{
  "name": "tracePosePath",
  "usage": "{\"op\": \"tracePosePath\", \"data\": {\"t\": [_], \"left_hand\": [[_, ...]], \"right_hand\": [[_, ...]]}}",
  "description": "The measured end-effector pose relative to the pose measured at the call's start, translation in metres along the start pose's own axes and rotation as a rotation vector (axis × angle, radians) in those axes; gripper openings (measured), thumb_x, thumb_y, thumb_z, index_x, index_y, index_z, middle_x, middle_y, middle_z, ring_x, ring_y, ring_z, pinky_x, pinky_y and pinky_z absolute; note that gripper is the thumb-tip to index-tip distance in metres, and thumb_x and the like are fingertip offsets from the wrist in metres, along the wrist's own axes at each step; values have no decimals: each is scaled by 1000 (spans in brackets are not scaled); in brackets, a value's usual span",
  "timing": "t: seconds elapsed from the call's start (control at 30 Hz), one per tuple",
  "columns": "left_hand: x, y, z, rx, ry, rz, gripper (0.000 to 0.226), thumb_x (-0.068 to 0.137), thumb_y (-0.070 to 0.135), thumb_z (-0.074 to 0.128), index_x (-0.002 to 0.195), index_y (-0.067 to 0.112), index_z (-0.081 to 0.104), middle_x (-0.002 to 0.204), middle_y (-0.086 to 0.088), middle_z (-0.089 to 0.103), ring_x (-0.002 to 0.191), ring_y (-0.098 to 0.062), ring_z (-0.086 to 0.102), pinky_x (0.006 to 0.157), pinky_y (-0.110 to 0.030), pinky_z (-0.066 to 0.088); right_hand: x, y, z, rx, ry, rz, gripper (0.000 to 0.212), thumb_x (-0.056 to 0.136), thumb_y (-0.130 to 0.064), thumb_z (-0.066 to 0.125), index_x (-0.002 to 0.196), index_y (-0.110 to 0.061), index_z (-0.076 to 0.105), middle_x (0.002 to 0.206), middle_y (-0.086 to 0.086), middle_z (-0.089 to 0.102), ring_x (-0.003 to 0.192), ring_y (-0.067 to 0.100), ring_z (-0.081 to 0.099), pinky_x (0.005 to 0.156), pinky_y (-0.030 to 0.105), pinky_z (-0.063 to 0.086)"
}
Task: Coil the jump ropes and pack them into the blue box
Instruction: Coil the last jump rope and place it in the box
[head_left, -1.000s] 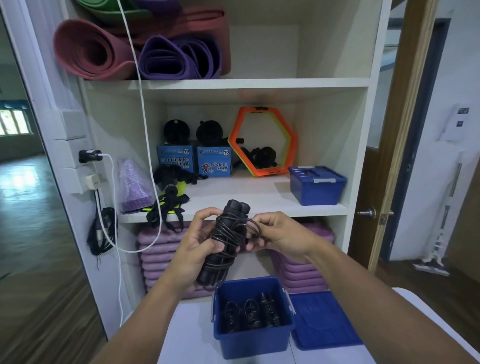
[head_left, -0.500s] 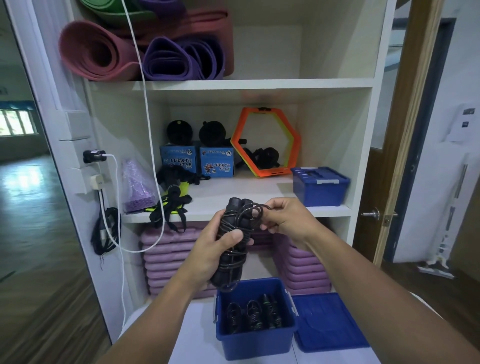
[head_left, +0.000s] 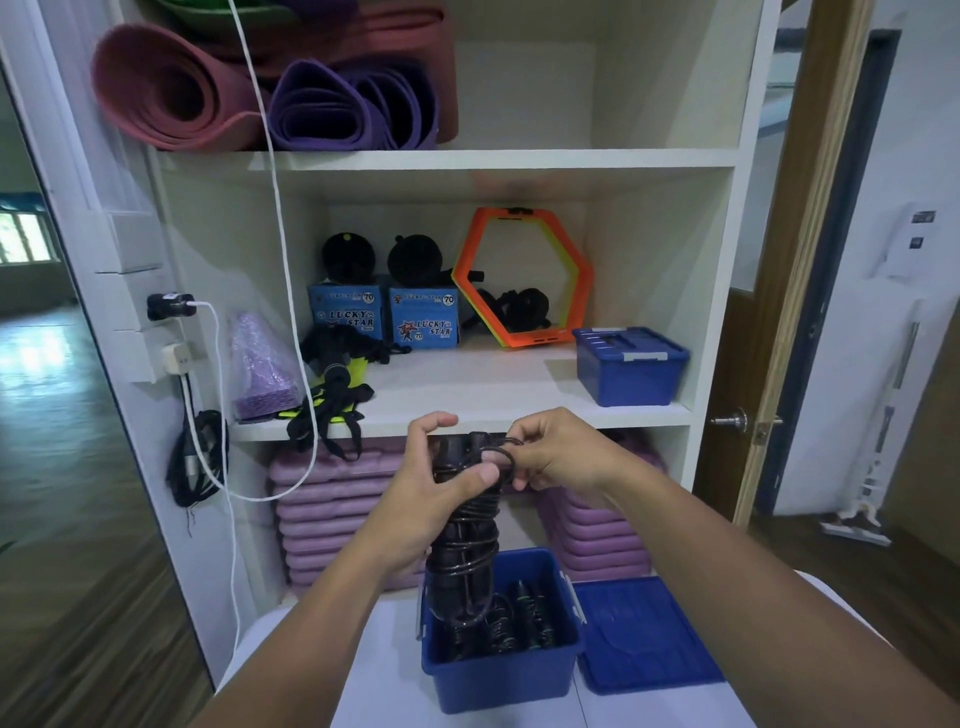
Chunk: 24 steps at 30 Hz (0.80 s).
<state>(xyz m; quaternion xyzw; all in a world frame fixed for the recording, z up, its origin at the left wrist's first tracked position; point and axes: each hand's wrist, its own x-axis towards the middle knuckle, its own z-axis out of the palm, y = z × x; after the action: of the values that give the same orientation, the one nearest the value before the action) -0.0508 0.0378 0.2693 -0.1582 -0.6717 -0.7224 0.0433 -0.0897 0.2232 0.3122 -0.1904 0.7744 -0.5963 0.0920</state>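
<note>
Over the open blue box (lid just beside), the left hand gripped the coiled jump rope upright; the right hand pinched its cord.

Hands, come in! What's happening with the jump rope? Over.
Left hand grips the coiled jump rope; right hand pinches its cord at the top. Blue box open below, lid beside it. Nothing blocking.
</note>
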Motion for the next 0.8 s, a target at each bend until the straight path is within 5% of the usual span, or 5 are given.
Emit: {"op": "tracePosePath", "data": {"t": [0.1, 0.2, 0.37, 0.53, 0.8], "left_hand": [[-4, -1, -4, 76, -52, 81, 70, 72, 12, 86, 124, 33, 44, 103, -4, 70, 88, -20, 69, 80, -40, 59], [-8, 1, -2, 241, -41, 164, 43, 80, -4, 76, 110, 17, 54, 85, 7, 68, 73, -7, 65, 69, -23, 53], [-2, 3, -12, 320, 118, 244, 15, 77, 17, 76, 89, 23, 68, 95, 2, 71, 80, -12, 66, 78, -34, 55], [1, 6, -20, 432, 233, 311, 38, 77, 12, 83, 104, 31, 65, 104, 17, 68, 91, -9, 67, 79, -17, 53], [3, 3, -27, 540, 258, 372, 23, 69, 43, 69, 88, 30, 71, 116, 18, 64, 112, -3, 61, 94, -13, 43]], "right_hand": [[1, 5, 2, 162, 32, 80, 24, 83, -18, 76, 68, -10, 59, 52, 5, 57, 44, 8, 53, 43, 17, 34], [4, 8, 3, 165, 45, 112, 23, 83, -17, 76, 68, -11, 61, 54, 5, 58, 44, 8, 54, 44, 18, 33], [3, 10, 10, 148, 24, 109, 14, 88, -19, 72, 76, -12, 69, 63, 1, 61, 51, 9, 55, 46, 18, 33], [5, 1, 10, 125, 52, 47, 12, 90, -18, 70, 81, -10, 69, 65, 1, 63, 54, 8, 55, 49, 17, 36], [5, -6, 15, 82, 101, 2, 12, 94, -17, 65, 96, -9, 75, 77, -5, 70, 55, 8, 54, 51, 19, 37]]}}
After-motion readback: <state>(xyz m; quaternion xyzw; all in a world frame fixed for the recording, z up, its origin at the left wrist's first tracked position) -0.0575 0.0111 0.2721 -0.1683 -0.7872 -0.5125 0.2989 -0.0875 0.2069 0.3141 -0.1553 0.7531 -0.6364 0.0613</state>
